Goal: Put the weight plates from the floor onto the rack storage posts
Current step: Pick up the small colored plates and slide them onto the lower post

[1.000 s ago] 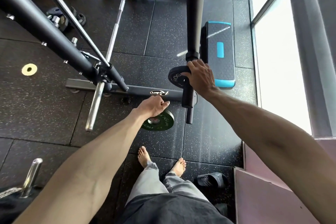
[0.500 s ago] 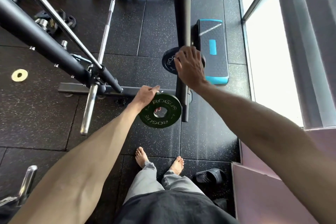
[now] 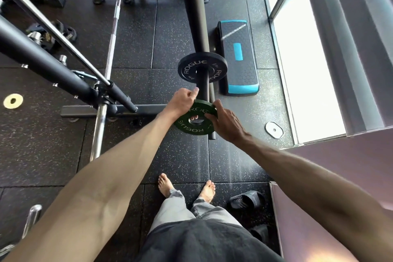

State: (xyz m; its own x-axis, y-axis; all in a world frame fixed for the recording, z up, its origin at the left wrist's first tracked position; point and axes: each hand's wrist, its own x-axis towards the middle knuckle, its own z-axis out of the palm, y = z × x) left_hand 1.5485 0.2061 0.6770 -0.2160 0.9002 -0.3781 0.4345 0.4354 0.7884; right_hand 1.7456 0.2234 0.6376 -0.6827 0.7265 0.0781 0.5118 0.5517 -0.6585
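Observation:
A small green Rogue weight plate (image 3: pixel 192 126) is held in the air just in front of the tip of the black storage post (image 3: pixel 204 89). My left hand (image 3: pixel 182 102) grips its left rim, with fingers showing through the centre hole. My right hand (image 3: pixel 223 122) pinches its right rim. A black Rogue plate (image 3: pixel 189 66) sits on the post farther up, against the rack upright. A small yellow plate (image 3: pixel 13 101) lies on the floor at far left, and a small silver plate (image 3: pixel 274 130) lies on the floor at right near the window.
A black rack frame (image 3: pixel 53 68) and a steel barbell (image 3: pixel 101 127) cross the left side. A black-and-blue step platform (image 3: pixel 238 57) lies right of the post. Black slippers (image 3: pixel 246 200) sit by my bare feet. A pink ledge (image 3: pixel 319 208) stands at lower right.
My right hand left the black plate on the post and came down to the green plate. My left hand lifted the green plate off the floor up toward the post tip.

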